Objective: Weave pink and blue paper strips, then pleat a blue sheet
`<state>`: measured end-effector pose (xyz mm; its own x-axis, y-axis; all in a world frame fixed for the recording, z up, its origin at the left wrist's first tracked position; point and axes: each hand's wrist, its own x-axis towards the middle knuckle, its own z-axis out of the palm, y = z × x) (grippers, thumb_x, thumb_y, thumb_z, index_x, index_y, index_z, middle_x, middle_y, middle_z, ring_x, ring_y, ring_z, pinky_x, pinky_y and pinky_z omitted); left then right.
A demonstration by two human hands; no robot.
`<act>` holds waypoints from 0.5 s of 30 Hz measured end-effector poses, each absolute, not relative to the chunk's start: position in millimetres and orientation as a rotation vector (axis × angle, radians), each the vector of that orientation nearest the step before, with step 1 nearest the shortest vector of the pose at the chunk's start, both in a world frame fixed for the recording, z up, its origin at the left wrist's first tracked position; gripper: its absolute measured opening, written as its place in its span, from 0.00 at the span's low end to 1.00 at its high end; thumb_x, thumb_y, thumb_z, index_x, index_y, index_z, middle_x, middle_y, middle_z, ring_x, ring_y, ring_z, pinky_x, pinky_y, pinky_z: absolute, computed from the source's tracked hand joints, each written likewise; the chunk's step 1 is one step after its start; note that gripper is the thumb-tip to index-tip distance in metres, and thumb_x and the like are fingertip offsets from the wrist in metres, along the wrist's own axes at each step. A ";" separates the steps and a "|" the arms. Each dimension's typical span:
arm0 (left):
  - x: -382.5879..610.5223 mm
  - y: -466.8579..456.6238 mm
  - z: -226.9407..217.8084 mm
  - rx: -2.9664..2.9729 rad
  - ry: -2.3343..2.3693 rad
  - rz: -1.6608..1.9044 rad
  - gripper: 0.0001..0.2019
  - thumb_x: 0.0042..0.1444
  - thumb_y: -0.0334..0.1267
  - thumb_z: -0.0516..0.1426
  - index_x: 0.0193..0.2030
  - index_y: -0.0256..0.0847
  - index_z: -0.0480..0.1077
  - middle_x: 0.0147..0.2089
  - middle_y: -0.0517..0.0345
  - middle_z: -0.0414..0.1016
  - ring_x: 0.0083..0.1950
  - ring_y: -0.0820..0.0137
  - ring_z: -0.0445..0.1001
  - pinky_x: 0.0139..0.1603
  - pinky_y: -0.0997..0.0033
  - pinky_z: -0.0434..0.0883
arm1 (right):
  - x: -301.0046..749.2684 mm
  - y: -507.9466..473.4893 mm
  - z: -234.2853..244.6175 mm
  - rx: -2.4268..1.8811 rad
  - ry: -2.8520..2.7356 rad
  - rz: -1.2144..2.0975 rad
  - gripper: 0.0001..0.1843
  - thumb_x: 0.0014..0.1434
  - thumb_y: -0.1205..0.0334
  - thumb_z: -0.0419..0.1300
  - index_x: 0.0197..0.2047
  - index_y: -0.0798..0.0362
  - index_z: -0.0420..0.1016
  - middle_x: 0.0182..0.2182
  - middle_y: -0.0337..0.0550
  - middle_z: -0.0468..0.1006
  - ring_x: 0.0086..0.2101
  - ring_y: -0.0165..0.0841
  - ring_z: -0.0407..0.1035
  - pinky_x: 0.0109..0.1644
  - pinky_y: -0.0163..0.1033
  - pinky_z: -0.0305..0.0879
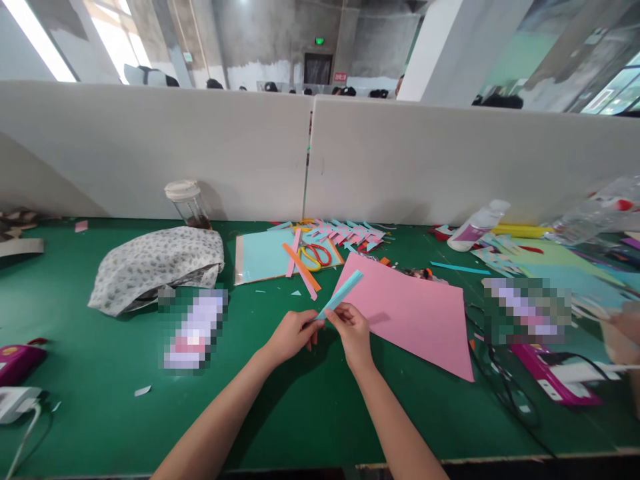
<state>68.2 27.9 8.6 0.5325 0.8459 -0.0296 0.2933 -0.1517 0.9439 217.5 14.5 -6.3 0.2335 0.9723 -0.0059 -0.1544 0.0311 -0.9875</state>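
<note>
A light-blue paper strip (345,291) slants up and to the right between my hands. My left hand (296,333) pinches its lower end, while the thumb and fingers of my right hand (354,332) grip it just beside. Under and right of the strip lies a large pink paper sheet (415,307). Beyond my hands, a light-blue sheet (263,250) carries scissors (316,256) with red and yellow handles. An orange strip (299,263) crosses a pink strip (294,253) there. Further back is a heap of folded pink and blue paper pieces (347,233).
On the left are a patterned cloth bag (160,263), a lidded cup (187,200) and a blurred-out phone (197,330). At right stand a white bottle (479,225), dark cables (500,387) and a magenta power strip (555,380). Another person's hand (623,333) shows at the right edge.
</note>
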 end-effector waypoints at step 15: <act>74.3 27.7 -1.4 1.369 0.785 0.500 0.22 0.52 0.55 0.54 0.33 0.33 0.69 0.20 0.58 0.70 0.17 0.75 0.68 0.18 0.77 0.65 | 213.1 8.2 -1.8 -1.156 -0.889 1.183 0.13 0.45 0.52 0.66 0.24 0.53 0.73 0.17 0.33 0.66 0.19 0.25 0.58 0.21 0.33 0.55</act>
<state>74.3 27.7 -1.4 0.6570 0.7263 -0.2018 0.1249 0.1592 0.9793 213.1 8.2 -1.8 0.1913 0.9801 -0.0534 -0.2209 -0.0100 -0.9752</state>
